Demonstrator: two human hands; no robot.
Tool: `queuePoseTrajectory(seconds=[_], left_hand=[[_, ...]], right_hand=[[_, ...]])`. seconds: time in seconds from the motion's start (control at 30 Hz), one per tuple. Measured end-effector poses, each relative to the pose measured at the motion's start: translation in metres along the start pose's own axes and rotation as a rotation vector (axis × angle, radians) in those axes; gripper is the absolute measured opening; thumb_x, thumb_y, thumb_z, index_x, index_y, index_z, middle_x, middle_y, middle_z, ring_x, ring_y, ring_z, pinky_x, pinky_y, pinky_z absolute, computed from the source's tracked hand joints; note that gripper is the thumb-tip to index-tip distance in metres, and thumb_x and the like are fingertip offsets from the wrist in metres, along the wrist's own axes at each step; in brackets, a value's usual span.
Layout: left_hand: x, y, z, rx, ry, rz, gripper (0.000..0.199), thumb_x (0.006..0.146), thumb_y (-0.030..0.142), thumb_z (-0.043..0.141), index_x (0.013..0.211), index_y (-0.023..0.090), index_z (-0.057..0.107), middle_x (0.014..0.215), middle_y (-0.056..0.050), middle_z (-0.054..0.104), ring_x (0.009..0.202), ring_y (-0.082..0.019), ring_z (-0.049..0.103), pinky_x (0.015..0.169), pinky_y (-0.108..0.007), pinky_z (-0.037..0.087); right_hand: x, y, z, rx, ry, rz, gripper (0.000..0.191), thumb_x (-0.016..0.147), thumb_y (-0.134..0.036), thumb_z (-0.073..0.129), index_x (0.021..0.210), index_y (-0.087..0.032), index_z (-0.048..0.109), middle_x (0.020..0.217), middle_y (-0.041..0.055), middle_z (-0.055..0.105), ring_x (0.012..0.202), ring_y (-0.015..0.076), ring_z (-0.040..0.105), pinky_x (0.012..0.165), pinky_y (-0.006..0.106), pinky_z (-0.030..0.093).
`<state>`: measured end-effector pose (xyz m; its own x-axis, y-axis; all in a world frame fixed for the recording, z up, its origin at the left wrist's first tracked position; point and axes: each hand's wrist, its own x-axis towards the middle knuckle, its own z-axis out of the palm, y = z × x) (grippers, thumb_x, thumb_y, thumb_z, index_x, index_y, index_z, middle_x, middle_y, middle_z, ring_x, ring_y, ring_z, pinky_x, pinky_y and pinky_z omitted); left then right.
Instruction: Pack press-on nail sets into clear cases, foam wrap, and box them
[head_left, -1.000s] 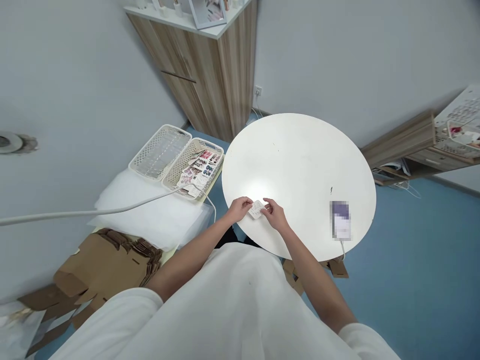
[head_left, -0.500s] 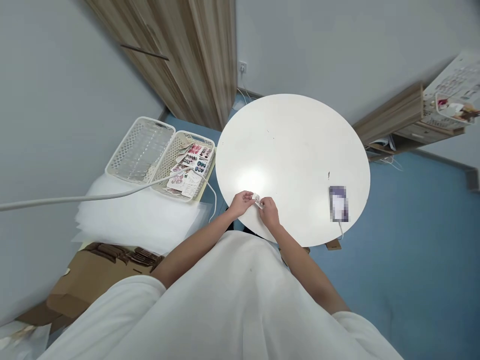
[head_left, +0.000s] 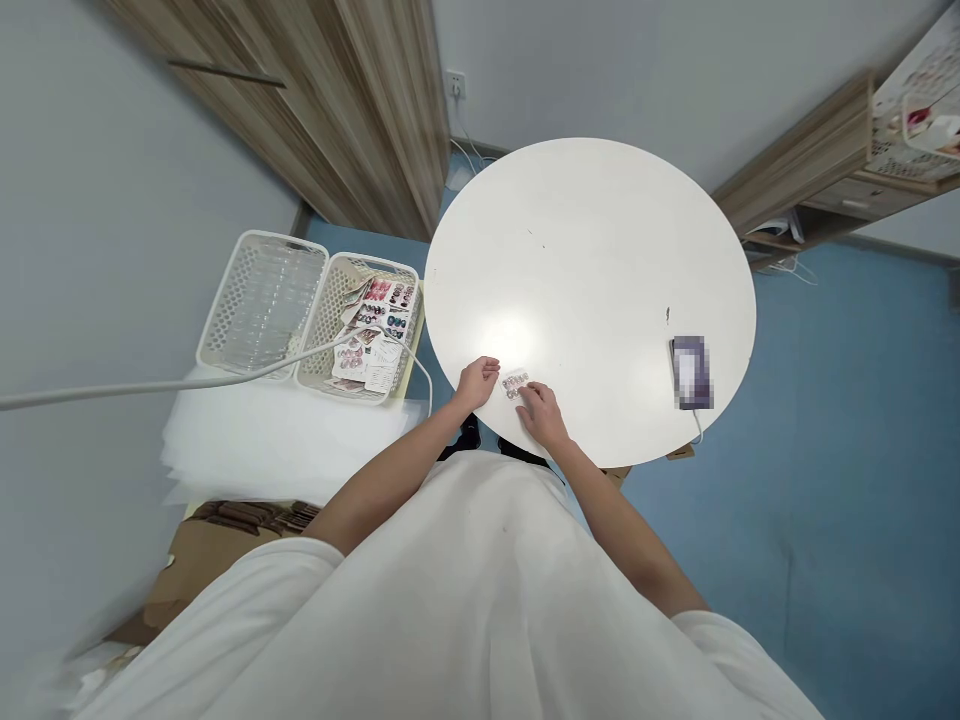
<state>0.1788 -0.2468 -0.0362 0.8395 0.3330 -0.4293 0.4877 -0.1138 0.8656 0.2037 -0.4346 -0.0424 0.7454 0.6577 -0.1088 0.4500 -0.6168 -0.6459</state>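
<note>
A small card of press-on nails (head_left: 514,383) lies flat near the front edge of the round white table (head_left: 592,250). Rows of shiny pale and dark nails show on it. Just left of the card, my left hand (head_left: 477,383) rests on the tabletop with its fingers stretched out and nothing in them. My right hand (head_left: 543,412) is at the card's right side, fingertips touching or just over its edge. Its fingers are apart and not gripped round the card.
A phone (head_left: 691,372), blurred out, lies on the table's right with a cable. To the left stand a basket of nail cards (head_left: 319,350) and a basket of clear plastic pieces (head_left: 217,310). White sheets (head_left: 277,440) and a cardboard box (head_left: 202,560) sit below. A white cable (head_left: 187,384) crosses the left side.
Both hands held the card between them; now it lies flat on the table with its nails showing. My left hand has come away from it. The view has shifted a little.
</note>
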Motion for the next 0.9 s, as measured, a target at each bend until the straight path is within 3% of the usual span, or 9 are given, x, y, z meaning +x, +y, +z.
queuePoseTrajectory(seconds=[0.13, 0.27, 0.4, 0.5, 0.6, 0.73, 0.9], left_hand=[[-0.009, 0.003, -0.004, 0.198, -0.070, 0.130, 0.028, 0.079, 0.011, 0.045, 0.103, 0.017, 0.058, 0.104, -0.007, 0.064, 0.096, -0.017, 0.060, 0.087, -0.032, 0.047], [-0.020, 0.005, -0.010, 0.468, -0.144, 0.248, 0.035, 0.079, 0.011, 0.042, 0.110, 0.019, 0.058, 0.110, -0.007, 0.063, 0.105, -0.021, 0.055, 0.093, -0.037, 0.042], [-0.028, 0.002, -0.018, 0.633, -0.079, 0.318, 0.041, 0.080, 0.010, 0.040, 0.117, 0.020, 0.054, 0.122, -0.008, 0.057, 0.118, -0.024, 0.047, 0.100, -0.042, 0.033], [-0.032, 0.001, -0.026, 0.705, -0.011, 0.330, 0.042, 0.082, 0.014, 0.041, 0.123, 0.020, 0.050, 0.136, -0.009, 0.044, 0.129, -0.026, 0.034, 0.104, -0.044, 0.026], [-0.036, 0.001, -0.032, 0.749, -0.049, 0.317, 0.043, 0.084, 0.020, 0.043, 0.127, 0.021, 0.047, 0.140, -0.009, 0.040, 0.131, -0.027, 0.029, 0.107, -0.047, 0.019], [-0.036, 0.001, -0.035, 0.717, -0.063, 0.308, 0.042, 0.084, 0.023, 0.046, 0.126, 0.022, 0.047, 0.140, -0.009, 0.040, 0.133, -0.028, 0.027, 0.108, -0.049, 0.014], [-0.029, -0.003, -0.043, 0.716, -0.059, 0.314, 0.034, 0.082, 0.023, 0.048, 0.116, 0.022, 0.055, 0.139, -0.010, 0.041, 0.133, -0.029, 0.026, 0.109, -0.050, 0.011]], right_hand=[[-0.005, -0.005, 0.001, -0.015, 0.051, 0.053, 0.039, 0.081, -0.025, 0.048, 0.119, -0.021, 0.051, 0.116, 0.0130, 0.049, 0.107, 0.0285, 0.047, 0.088, 0.046, 0.043], [0.001, -0.013, 0.001, -0.086, 0.001, 0.072, 0.041, 0.081, -0.027, 0.048, 0.121, -0.022, 0.050, 0.118, 0.0127, 0.049, 0.104, 0.0295, 0.047, 0.085, 0.046, 0.041], [0.022, -0.028, 0.008, -0.147, -0.071, 0.052, 0.048, 0.081, -0.029, 0.048, 0.128, -0.020, 0.042, 0.125, 0.0156, 0.044, 0.105, 0.0317, 0.045, 0.084, 0.047, 0.040], [0.037, -0.041, 0.015, -0.150, -0.106, 0.018, 0.055, 0.080, -0.030, 0.050, 0.132, -0.018, 0.038, 0.127, 0.0177, 0.042, 0.108, 0.0332, 0.043, 0.084, 0.047, 0.039], [0.046, -0.044, 0.015, -0.132, -0.102, -0.005, 0.053, 0.081, -0.033, 0.050, 0.131, -0.020, 0.039, 0.129, 0.0164, 0.042, 0.111, 0.0325, 0.041, 0.086, 0.046, 0.038], [0.057, -0.032, 0.000, -0.168, -0.097, -0.070, 0.040, 0.081, -0.036, 0.050, 0.117, -0.020, 0.052, 0.135, 0.0133, 0.041, 0.121, 0.0310, 0.036, 0.094, 0.047, 0.030], [0.078, -0.023, -0.012, -0.222, -0.235, -0.238, 0.031, 0.079, -0.038, 0.054, 0.105, -0.022, 0.059, 0.137, 0.0097, 0.042, 0.125, 0.0324, 0.032, 0.096, 0.050, 0.023]])
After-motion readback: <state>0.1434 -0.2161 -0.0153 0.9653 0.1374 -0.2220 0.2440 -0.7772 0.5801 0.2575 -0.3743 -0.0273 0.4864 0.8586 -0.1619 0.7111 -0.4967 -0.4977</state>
